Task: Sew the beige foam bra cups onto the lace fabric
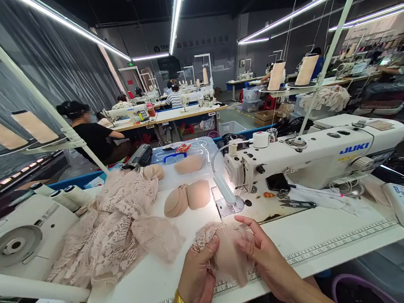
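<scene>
Between my two hands is a beige lace bra cup [229, 256], held over the table's front edge by the printed ruler. My left hand [199, 273], with a gold bracelet at the wrist, pinches its lace side under the thumb. On the other side my right hand [263, 252] grips the sheer edge between thumb and fingers, the index finger raised. Beyond the hands, the presser-foot area of a white sewing machine [316, 152] is lit by a small lamp. Beige foam pads [176, 201] lie left of the needle plate [230, 207].
A heap of beige lace [119, 226] covers the left of the table. Thread snips [298, 203] and a black phone-like object [277, 182] lie under the machine arm. A clear plastic box lid [202, 154] is behind. Thread cones [276, 76] stand on racks. A co-worker [89, 133] sits ahead left.
</scene>
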{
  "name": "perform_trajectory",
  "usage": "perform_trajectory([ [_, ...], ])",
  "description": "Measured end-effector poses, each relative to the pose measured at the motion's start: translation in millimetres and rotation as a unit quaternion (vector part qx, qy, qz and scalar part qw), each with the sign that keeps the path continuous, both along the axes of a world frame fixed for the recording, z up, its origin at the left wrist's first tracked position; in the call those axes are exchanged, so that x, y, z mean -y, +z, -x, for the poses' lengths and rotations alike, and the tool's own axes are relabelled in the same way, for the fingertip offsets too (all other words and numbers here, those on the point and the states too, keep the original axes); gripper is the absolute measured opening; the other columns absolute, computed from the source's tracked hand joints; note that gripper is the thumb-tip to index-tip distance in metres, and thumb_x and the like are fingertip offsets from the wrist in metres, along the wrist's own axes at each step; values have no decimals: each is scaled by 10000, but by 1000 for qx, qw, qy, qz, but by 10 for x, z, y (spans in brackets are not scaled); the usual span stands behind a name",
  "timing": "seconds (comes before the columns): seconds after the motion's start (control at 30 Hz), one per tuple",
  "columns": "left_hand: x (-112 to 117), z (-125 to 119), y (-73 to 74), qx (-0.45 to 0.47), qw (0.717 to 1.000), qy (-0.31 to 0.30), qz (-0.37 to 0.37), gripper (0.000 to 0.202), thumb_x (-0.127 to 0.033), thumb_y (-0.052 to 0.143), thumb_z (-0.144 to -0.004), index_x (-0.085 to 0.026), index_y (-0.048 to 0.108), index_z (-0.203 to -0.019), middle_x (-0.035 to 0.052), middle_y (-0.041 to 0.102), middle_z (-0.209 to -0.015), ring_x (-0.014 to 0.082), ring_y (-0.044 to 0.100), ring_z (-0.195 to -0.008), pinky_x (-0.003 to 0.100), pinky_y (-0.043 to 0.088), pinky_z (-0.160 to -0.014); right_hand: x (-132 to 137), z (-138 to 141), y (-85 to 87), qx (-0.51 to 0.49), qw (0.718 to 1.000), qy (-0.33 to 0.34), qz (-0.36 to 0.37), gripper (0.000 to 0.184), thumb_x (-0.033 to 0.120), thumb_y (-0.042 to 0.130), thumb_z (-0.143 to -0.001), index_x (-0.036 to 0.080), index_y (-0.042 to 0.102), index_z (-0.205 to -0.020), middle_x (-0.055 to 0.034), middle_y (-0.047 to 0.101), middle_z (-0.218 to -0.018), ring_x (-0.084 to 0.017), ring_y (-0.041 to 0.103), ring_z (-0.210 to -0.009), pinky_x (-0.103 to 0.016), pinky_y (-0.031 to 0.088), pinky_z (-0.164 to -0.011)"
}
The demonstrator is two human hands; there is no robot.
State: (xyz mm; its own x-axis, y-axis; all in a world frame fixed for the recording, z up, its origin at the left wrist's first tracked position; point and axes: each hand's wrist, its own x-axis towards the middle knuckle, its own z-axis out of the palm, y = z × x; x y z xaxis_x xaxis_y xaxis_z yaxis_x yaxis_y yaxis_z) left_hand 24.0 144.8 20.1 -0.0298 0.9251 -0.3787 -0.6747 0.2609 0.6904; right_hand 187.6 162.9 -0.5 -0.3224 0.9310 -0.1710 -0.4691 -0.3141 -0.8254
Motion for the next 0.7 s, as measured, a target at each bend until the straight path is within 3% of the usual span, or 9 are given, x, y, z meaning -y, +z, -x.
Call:
perform_trajectory([
  [0.23, -57, 10, -62, 17, 1000, -14, -14, 418, -269, 959, -680, -144, 784, -1038, 118, 802, -1035, 320, 737, -1086, 374, 598, -956, -53, -3, 0, 22, 1000, -10, -1, 881, 469, 942, -711, 271, 442, -1409, -24, 763, -955, -234, 698, -923, -363, 496, -884],
  [0.4, -112, 3, -19, 49, 998, -38, 22, 306, -215, 916, -673, -140, 790, -942, 91, 798, -981, 274, 748, -992, 320, 606, -875, -53, -9, 42, 48, 998, -45, -6, 898, 487, 951, -674, 254, 468, -1395, -29, 760, -969, -243, 688, -915, -378, 502, -887],
  [0.6, -181, -76, 45, 55, 994, -98, -4, 344, -294, 863, -793, -137, 780, -1089, 111, 788, -1044, 231, 724, -912, 305, 579, -803, -89, -57, -20, 61, 997, -36, -27, 882, 483, 925, -724, 278, 431, -1425, -22, 743, -984, -244, 676, -941, -377, 517, -892],
  [0.7, -233, -51, 54, 92, 988, -121, -7, 290, -243, 848, -719, -133, 793, -981, 71, 779, -873, 189, 684, -740, 284, 555, -710, -124, -83, -46, 51, 997, -45, -28, 888, 467, 924, -733, 283, 413, -1436, -35, 744, -1043, -238, 669, -954, -373, 523, -897],
])
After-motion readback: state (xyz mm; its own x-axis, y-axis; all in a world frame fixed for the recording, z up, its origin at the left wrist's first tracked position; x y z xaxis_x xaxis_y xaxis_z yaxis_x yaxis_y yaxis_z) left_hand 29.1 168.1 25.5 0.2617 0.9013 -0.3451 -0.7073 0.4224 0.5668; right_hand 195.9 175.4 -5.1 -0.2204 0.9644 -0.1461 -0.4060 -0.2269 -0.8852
